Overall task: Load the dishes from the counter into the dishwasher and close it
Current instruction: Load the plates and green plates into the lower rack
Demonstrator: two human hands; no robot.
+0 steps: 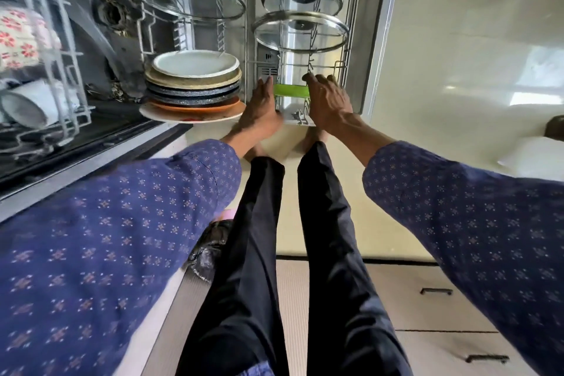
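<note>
Dishes already fill the pulled-out lower rack (250,40): a row of plates (193,87) stands on edge at its near left, and glass lids (300,32) stand in the tines farther back. Both hands reach down to the rack's near edge, either side of a green band (291,91) on a shiny metal piece that I cannot identify. The left hand (259,107) lies alongside that piece with its fingers straight and together, touching its left side. The right hand (328,101) has its fingers bent over the wire at the right; whether they truly grip it I cannot tell. To the far left, cups (27,104) sit in a second wire basket (58,49).

The step looks like settling this last item or starting to push the rack in. Done well, that means pressing evenly with both hands so the rack runs straight, going slowly so plates and lids do not rattle loose, and keeping fingertips clear of the wires.
</note>
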